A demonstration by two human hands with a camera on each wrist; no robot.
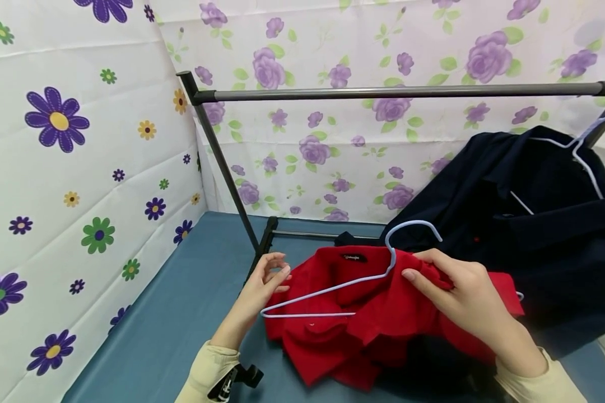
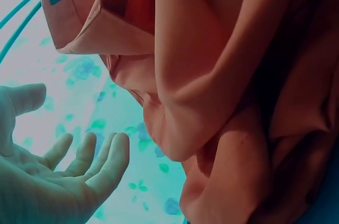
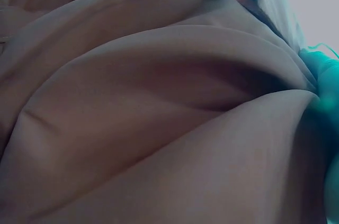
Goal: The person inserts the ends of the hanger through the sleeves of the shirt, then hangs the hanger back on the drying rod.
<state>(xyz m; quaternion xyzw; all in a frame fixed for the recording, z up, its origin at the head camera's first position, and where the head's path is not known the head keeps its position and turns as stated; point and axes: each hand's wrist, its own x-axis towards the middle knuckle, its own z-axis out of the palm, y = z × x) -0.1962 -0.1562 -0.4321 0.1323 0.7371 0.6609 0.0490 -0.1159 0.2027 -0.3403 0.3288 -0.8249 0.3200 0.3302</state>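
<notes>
A red collared shirt (image 1: 327,341), with a dark neck label, is bunched in front of me. My right hand (image 1: 466,291) pinches its cloth beside the collar, thumb in front; in the right wrist view folds (image 3: 159,102) cover most of the scene. A pale lavender hanger (image 1: 412,223) has its hook standing above the collar. Its left arm lies bare across the shirt front, while the right arm passes behind cloth and its tip peeks out at the right. Fingers loosely bent, my left hand (image 1: 264,282) is beside the shirt's left edge, apart from the cloth (image 2: 196,65) in the left wrist view.
A metal clothes rack (image 1: 343,94) stands behind, its top bar running across. A dark navy shirt (image 1: 549,246) on a pale hanger (image 1: 592,131) is at the right, behind the red shirt. Blue cloth (image 1: 166,313) covers the surface below; flowered sheets (image 1: 131,184) form the walls.
</notes>
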